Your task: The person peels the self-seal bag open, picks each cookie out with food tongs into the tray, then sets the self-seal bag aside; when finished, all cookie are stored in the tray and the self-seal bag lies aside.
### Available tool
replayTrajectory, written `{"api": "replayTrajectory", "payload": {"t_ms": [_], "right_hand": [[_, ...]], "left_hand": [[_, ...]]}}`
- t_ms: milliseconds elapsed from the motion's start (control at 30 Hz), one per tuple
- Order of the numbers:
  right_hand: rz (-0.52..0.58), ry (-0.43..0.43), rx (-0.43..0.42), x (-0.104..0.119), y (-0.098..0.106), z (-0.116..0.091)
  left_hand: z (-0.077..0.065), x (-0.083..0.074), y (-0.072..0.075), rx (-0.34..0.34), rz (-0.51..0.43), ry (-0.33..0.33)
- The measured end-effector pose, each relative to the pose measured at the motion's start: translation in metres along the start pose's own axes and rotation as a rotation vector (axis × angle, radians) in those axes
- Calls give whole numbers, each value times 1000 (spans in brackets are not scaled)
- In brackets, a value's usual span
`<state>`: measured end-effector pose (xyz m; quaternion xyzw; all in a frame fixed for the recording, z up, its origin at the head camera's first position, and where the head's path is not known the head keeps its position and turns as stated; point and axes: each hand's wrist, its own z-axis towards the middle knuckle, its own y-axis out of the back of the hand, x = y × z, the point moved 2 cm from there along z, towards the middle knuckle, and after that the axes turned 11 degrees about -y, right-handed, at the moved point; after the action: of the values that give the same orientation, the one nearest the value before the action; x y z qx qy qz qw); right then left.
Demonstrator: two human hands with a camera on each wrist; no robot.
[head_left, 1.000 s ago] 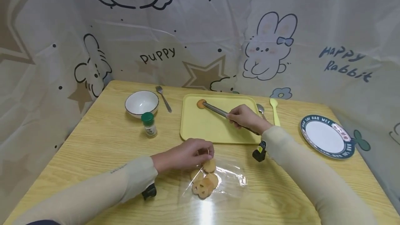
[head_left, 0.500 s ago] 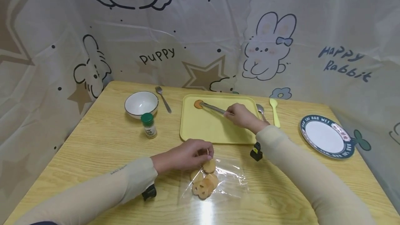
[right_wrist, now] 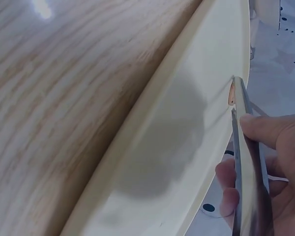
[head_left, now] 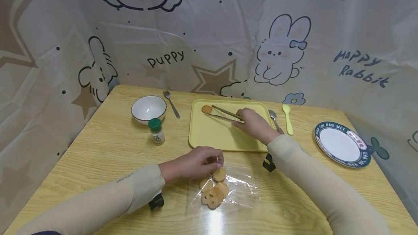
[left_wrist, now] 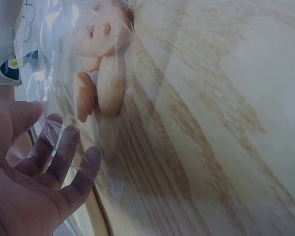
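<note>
My left hand (head_left: 199,162) pinches the edge of a clear plastic bag (head_left: 243,184) lying on the table. Inside it are several round cookies (head_left: 213,197), some with cut-out holes; in the left wrist view the film passes between thumb and fingers (left_wrist: 69,137). My right hand (head_left: 256,124) grips metal tongs (head_left: 228,113) over the yellow tray (head_left: 209,139). A single small brown cookie (head_left: 207,109) lies near the tray's far left corner. The tong tips stand parted just beside that cookie; whether either touches it I cannot tell.
Left of the tray are a white bowl (head_left: 148,108), a fork (head_left: 171,104) and a green-capped shaker (head_left: 156,133). To its right lie a metal spoon (head_left: 275,120), a yellow spoon (head_left: 287,119) and a blue-rimmed plate (head_left: 342,144). A printed cloth (head_left: 209,32) hangs behind.
The tongs carried the cookie slightly left over the tray, then their arms spread and let it go. My left hand and the bag have stayed put.
</note>
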<state>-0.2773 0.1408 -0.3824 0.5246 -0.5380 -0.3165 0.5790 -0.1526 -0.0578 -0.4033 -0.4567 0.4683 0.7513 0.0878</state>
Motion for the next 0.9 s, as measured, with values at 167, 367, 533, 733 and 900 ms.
{"api": "replayTrajectory", "payload": {"t_ms": [167,367,533,733,900], "right_hand": [[-22,16,-33,-5,1,-1],[0,86,-71,-16,9,-11],[71,169,-53,-34,27,-37],[114,189,-29,-61,43,-81],[112,181,-61,-86,42,-122]], "left_hand": [[0,3,-1,0,-5,0],[-1,2,-1,1,2,7],[-1,0,0,1,17,1],[0,0,0,-14,22,6],[0,0,0,-1,17,-1]]}}
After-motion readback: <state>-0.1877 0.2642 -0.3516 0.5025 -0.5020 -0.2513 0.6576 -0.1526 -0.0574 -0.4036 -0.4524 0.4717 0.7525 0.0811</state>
